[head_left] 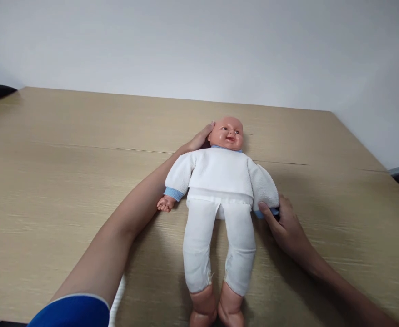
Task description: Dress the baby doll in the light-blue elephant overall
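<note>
Where the doll's (221,175) table (336,227) ends, a pale wall (199,50) rises.

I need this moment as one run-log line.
left hand: at doll's head | right hand: gripping doll's sleeve | doll: face up, table beneath

- The white-clad doll (221,175) lies face up on the table (66,190).
- The left hand (201,137) touches the side of its head.
- The right hand (288,227) grips its blue-cuffed sleeve (265,186).
- A wall (199,50) stands beyond its head.
</note>
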Action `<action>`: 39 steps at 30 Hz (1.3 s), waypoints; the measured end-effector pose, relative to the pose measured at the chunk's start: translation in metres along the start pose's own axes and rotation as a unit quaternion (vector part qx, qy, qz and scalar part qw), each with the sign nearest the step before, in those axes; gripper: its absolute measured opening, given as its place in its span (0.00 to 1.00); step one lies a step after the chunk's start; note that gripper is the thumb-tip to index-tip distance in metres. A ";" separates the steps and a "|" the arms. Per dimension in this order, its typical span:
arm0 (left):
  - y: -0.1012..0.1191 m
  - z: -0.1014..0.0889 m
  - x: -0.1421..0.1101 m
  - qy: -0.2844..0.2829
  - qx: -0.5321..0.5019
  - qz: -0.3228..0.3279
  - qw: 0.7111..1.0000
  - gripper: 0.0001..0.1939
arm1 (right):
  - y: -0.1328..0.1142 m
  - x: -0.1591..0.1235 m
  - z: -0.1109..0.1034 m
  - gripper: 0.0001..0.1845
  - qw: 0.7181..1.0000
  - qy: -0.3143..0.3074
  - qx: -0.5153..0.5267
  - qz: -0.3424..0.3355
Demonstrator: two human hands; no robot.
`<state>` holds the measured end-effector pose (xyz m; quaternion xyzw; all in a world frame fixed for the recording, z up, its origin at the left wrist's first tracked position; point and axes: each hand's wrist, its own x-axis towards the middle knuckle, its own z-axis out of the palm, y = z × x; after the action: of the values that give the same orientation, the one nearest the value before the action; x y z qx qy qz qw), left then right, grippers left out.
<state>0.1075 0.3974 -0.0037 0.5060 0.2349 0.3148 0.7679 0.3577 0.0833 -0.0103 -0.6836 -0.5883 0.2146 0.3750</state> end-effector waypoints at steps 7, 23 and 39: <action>-0.003 -0.005 0.008 0.023 -0.004 0.006 1.000 0.40 | 0.002 0.002 0.002 0.46 1.000 0.004 -0.006 0.000; -0.007 -0.005 0.024 0.133 0.029 0.070 0.988 0.37 | 0.001 0.006 0.003 0.44 0.999 0.029 -0.031 -0.019; -0.007 -0.007 0.015 0.173 0.151 0.131 0.964 0.34 | 0.005 0.005 0.003 0.38 0.999 0.031 -0.027 -0.033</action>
<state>0.1149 0.4105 -0.0129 0.5801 0.3406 0.4563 0.5825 0.3601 0.0886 -0.0155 -0.6803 -0.6040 0.1647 0.3811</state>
